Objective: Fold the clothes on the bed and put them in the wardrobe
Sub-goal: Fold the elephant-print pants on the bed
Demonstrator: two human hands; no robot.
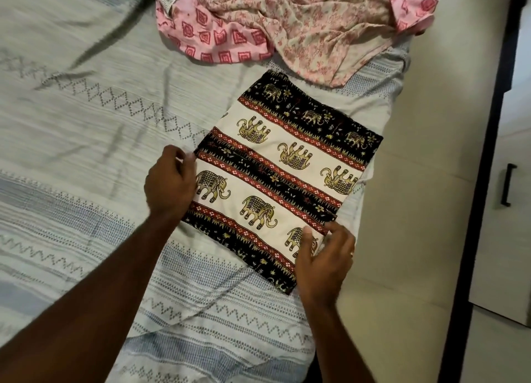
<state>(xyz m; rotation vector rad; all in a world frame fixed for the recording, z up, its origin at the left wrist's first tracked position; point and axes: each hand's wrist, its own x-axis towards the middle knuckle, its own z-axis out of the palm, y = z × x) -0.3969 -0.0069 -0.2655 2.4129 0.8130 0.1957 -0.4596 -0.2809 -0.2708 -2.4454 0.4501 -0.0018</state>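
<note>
Both hands [169, 181] [324, 263] at folded elephant-print cloth [283, 167] edges, near bed [86, 124] edge

No text can be read. A white label [167, 0] is sewn to the edge of the pink garment [218, 34] at the top of the bed; dark print is seen on it, but it is too small and blurred to be made out. No brand, number or sign is shown elsewhere.
</note>
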